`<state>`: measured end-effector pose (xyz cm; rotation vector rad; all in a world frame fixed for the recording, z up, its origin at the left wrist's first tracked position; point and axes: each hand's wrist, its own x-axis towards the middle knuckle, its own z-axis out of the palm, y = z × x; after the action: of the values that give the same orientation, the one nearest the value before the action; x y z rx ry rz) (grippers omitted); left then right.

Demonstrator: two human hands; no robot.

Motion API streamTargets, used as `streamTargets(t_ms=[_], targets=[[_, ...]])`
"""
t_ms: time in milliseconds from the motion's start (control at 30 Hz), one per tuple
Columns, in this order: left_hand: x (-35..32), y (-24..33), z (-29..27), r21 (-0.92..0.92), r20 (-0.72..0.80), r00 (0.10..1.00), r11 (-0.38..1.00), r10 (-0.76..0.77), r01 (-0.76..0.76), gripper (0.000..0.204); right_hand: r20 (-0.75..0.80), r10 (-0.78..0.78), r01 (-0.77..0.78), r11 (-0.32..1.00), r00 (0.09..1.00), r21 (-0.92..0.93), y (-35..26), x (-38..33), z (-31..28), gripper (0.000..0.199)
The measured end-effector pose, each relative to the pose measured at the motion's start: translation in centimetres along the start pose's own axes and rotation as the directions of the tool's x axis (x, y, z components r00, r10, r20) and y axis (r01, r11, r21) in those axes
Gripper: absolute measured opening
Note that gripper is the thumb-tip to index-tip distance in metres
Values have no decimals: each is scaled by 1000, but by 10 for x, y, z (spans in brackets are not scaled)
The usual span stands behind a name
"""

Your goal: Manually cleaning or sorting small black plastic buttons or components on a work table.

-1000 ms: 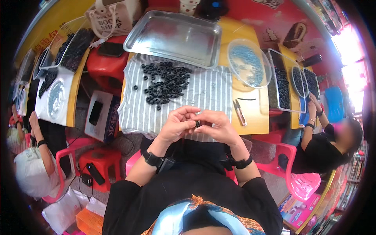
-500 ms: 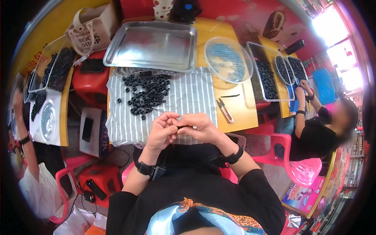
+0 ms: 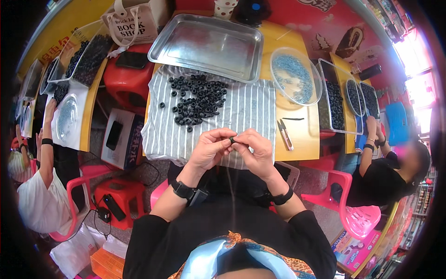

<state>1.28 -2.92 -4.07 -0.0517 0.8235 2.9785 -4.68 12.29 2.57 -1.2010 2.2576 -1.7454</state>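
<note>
Just past the near edge of a grey-and-white striped cloth (image 3: 160, 128), my left hand (image 3: 211, 148) and my right hand (image 3: 254, 151) meet fingertip to fingertip. Both are closed in a pinch on one small dark bead (image 3: 232, 139). A thin, pale strand (image 3: 231, 188) seems to hang below them; its upper end is hidden by the fingers. Beyond my hands, a loose heap of black ring-shaped beads (image 3: 197, 100) is spread over the cloth, with a few strays to its left.
Behind the cloth lies a metal tray (image 3: 209, 44). To the right are a round clear tub (image 3: 297, 76) of tiny bluish pieces, thread snips (image 3: 285, 135) and a thin black strip (image 3: 293, 119). A co-worker (image 3: 388, 167) sits at the right, another (image 3: 39, 195) at the left.
The whole view has shifted, moving the table rightward in the picture. My fingers have opened out slightly, so the dark bead and a hanging strand now show between and below them.
</note>
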Motion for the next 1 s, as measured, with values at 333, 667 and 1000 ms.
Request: streamTargets(t_ms=[333,667,1000], targets=[[-1,3,0,29,36,998,998,-54,53,20,7,278,-258,882,961,395,7,-11,3,8],[-1,4,4,74,5,1000,997,-1,1,19,-43,186,-178,974,982,140,-3,-8,6,11],[-1,3,2,59,-3,1000,998,-12,12,40,51,331,-325,868,942,376,3,-12,6,15]])
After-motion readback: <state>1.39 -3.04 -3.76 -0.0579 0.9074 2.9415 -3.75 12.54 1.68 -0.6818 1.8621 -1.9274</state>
